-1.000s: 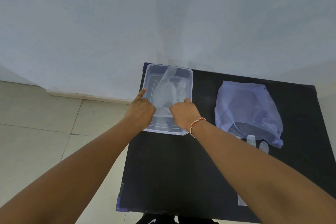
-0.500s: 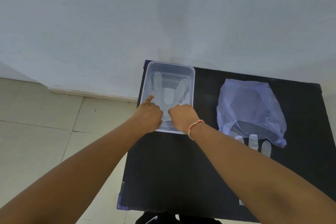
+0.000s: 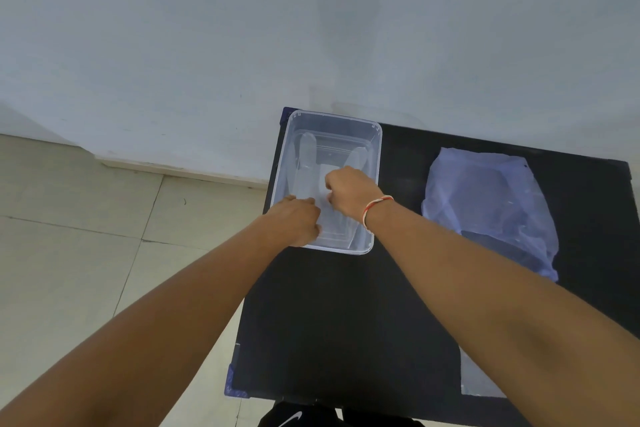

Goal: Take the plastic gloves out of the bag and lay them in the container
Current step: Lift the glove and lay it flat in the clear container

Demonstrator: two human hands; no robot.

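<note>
A clear plastic container (image 3: 376, 149) stands at the back left of the black table (image 3: 332, 322). A thin clear plastic glove (image 3: 308, 163) lies flat inside it, fingers pointing to the far wall. My left hand (image 3: 294, 222) rests at the container's near left corner, fingers curled on the glove's cuff. My right hand (image 3: 349, 192) is inside the container, fingers closed and pinching the glove near its middle. The pale blue plastic bag (image 3: 491, 204) lies crumpled on the right side of the table, apart from both hands; my right forearm covers its near end.
The table's left edge runs beside a tiled floor (image 3: 86, 236), and a pale wall (image 3: 242, 45) stands directly behind the table. A piece of clear plastic (image 3: 478, 381) lies at the table's near edge under my right forearm.
The glove, held up over the container a second ago, now lies flat inside it. My right hand has moved further into the container and my left hand has settled at the near corner.
</note>
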